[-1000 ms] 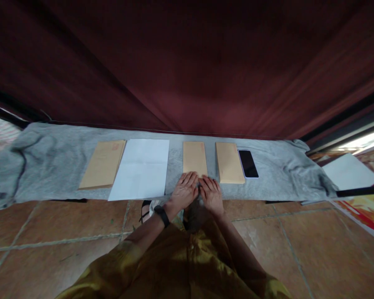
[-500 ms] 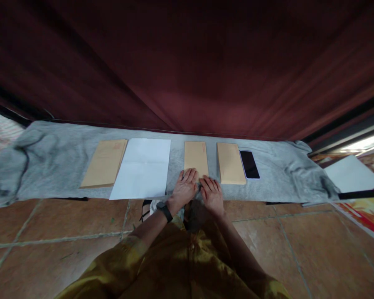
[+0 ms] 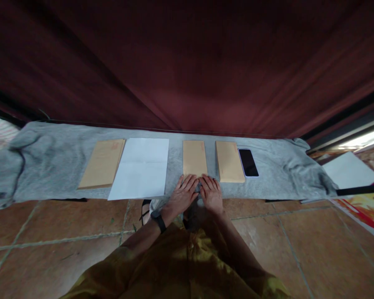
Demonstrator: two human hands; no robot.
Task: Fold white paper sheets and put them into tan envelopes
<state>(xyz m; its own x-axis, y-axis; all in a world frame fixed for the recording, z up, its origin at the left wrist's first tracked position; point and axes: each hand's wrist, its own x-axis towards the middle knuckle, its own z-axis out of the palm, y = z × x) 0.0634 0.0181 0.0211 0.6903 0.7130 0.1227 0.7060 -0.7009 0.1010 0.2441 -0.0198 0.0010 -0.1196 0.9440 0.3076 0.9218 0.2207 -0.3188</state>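
Note:
A brown paper envelope (image 3: 194, 158) lies lengthwise in front of me on a grey cloth (image 3: 174, 162). My left hand (image 3: 183, 193), flat with fingers stretched out, rests its fingertips on the envelope's near end. Beside it, my right hand (image 3: 211, 193) lies flat too, its fingers at the envelope's near right corner. Neither hand grips anything. The hands cover the envelope's near edge. A stack of brown envelopes (image 3: 230, 162) is to the right of my right hand. Left of my left hand lies white paper (image 3: 140, 166) with a faint crease across it.
Another stack of brown envelopes (image 3: 102, 164) lies at the left, by the white paper. A smartphone (image 3: 249, 162) sits right of the right-hand stack. Dark red curtain (image 3: 187, 83) hangs behind the cloth. A white sheet (image 3: 350, 170) and a colourful printed sheet (image 3: 366, 209) are at far right.
My left hand has slid back toward me, from farther up the envelope to its near end. My right hand has barely moved. The view has shifted slightly.

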